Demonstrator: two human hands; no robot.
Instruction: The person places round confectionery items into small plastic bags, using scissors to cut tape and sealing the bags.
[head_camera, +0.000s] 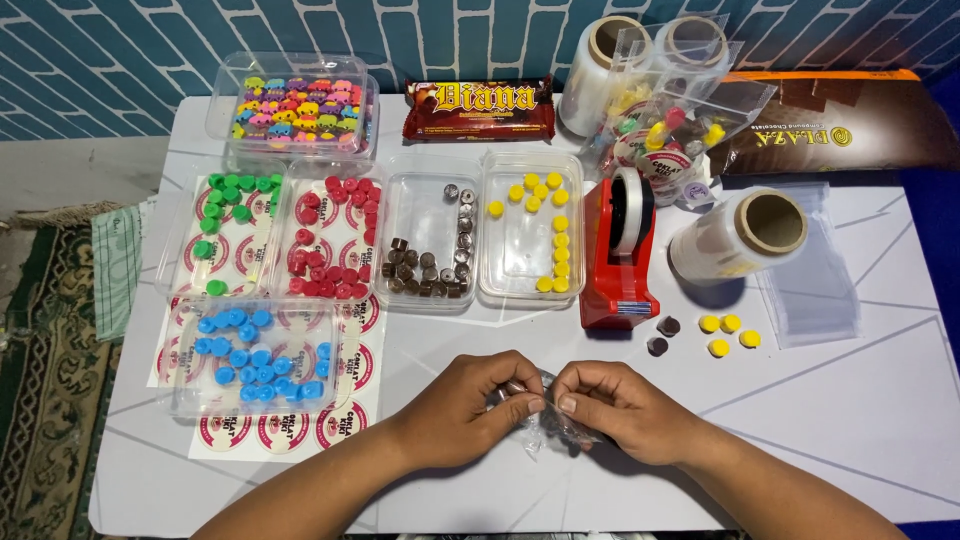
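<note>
Both hands meet near the front edge of the white worktop (860, 420), and between them sits a small clear plastic bag (545, 412), crumpled and glinting, with a few dark round pieces showing through it. The left hand (470, 405) has its fingers pinched shut on the bag's near side, thumb pressed against forefinger; the right hand (620, 408) has its fingers closed on the other side, so the two thumbs almost touch. The bag hangs just above the worktop, most of it hidden by the knuckles. To the right lie four loose yellow caps (728, 333) and two dark brown pieces (663, 336), just in front of a red tape dispenser (618, 250). Further back stand clear trays: blue caps (250, 355), green caps (222, 225), red caps (335, 235), brown pieces (430, 270) and yellow ones (545, 225).
</note>
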